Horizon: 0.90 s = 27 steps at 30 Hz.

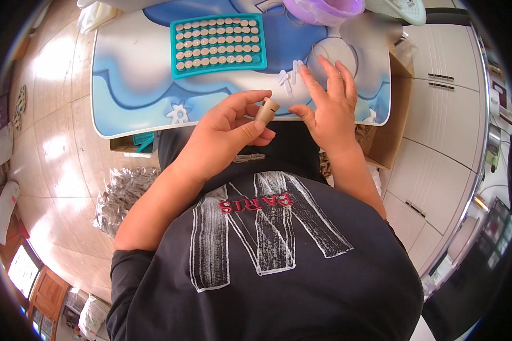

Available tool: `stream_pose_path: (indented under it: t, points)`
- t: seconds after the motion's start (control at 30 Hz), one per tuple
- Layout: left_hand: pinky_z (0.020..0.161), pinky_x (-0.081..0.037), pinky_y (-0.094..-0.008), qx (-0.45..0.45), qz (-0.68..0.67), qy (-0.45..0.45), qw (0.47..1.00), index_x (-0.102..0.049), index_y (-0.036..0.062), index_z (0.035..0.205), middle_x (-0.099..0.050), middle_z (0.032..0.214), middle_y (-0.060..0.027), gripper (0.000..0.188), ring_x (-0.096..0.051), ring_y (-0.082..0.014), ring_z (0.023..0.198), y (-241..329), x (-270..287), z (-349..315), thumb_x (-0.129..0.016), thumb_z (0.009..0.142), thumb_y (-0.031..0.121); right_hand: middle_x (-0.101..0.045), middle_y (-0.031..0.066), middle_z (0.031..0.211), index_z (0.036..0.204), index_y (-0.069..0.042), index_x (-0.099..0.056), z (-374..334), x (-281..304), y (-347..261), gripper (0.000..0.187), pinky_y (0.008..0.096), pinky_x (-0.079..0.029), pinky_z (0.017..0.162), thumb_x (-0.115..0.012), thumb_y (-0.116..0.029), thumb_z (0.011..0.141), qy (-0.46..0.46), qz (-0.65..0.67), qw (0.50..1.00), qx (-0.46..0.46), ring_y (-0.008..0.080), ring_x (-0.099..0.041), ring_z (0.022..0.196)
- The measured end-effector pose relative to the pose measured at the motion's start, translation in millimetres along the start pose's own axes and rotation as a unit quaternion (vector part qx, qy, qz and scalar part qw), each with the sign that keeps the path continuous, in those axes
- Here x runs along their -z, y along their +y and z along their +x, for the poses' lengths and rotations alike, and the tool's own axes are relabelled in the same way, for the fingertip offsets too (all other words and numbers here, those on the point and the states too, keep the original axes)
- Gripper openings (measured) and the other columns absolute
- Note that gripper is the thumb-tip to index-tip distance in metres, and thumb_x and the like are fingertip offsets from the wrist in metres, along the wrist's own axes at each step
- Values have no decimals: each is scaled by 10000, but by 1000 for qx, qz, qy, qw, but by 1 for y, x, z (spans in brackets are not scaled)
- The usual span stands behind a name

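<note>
My left hand [233,122] holds a small beige cylinder [267,111] with a dark slot near its top, gripped between thumb and fingers above the table's front edge. To the right, my right hand [331,102] is open with its fingers spread, holding nothing that shows. Just beyond its thumb and fingertips lie several thin white strips [288,84] on the table. Farther back on the left stands a teal tray [217,73] with rows of round beige pieces [213,51] like the one in my left hand. One spot at its near right corner has no piece.
The table [136,51] has a blue and white patterned top. At its back right are a purple basin [324,11] and a blurred grey shape [372,29]. A cardboard box [393,119] stands under the right edge; a crinkled bag [122,196] lies on the floor at left. White cabinets [444,108] line the right.
</note>
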<state>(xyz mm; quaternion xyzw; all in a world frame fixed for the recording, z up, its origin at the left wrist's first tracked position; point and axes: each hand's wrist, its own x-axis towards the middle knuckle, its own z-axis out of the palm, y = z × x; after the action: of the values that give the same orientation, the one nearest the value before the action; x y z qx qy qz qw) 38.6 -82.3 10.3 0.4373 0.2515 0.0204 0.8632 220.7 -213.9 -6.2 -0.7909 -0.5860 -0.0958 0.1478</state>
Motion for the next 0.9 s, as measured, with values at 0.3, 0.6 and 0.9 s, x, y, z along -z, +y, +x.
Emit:
stream_pose_path:
  t: [0.3,0.6,0.9]
  points:
    - [774,-532,-277,24,-94,46,994,-445,-3,1270,-573,1081,-96,353,-616,-171,872,7,-2,3,-489,945,128,-569,116,1138,1103,-75,-633,4,2,-1,363,331,-386,889,-530,-358,902,67,594,765,-238,262,-523,1026]
    - [770,-550,-290,3,-107,74,991,-501,31,1233,-608,1042,-101,320,-639,-170,854,3,2,4,-490,952,183,-579,62,841,927,-68,-684,13,-1,-8,245,338,-448,696,-707,-46,684,62,215,974,-37,253,-537,791]
    - [771,-548,-287,-1,-116,74,990,-506,27,1227,-608,1037,-96,319,-637,-165,852,1,6,3,-494,951,185,-580,52,792,856,-59,-685,25,-7,0,183,348,-453,678,-709,-76,675,-16,221,975,16,254,-531,774]
